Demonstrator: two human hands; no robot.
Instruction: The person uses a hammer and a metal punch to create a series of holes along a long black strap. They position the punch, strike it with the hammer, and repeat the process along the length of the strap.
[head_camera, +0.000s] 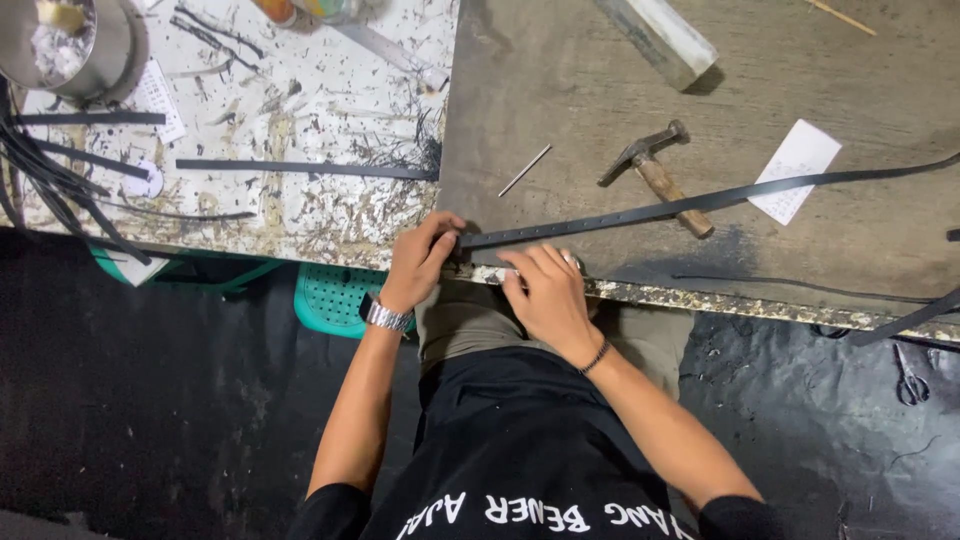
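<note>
The near end of a punched black leather strap (700, 203) is pinched by the left hand (420, 262) at the bench's near edge (760, 305); the right hand (548, 292) is pressed flat beside it. The strap could be dragged askew where it is crossed over the hammer (660, 178).

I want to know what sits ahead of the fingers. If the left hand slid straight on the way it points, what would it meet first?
Probably the thin metal rod. The left hand points up and rightward from the black strap end across bare board; the line may pass just beside the rod.
</note>
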